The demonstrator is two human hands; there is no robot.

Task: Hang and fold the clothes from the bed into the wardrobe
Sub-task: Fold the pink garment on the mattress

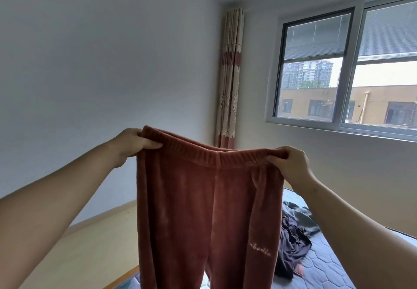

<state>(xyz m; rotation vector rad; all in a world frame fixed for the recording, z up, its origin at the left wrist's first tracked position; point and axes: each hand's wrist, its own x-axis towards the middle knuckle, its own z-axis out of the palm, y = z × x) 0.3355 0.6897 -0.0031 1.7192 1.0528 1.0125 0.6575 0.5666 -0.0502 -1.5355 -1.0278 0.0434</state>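
Observation:
A pair of rust-red fleece trousers hangs in the air in front of me, stretched wide by the elastic waistband, legs dangling down out of frame. Pale embroidered lettering sits on the right leg. My left hand pinches the left end of the waistband. My right hand grips the right end. Behind the trousers, on the bed, lies a crumpled heap of dark grey clothes. The wardrobe is not in view.
The bed has a blue quilted mattress and a wooden edge at the lower left. A bare white wall stands ahead, with a patterned curtain in the corner and a large window on the right. Pale floor shows at the left.

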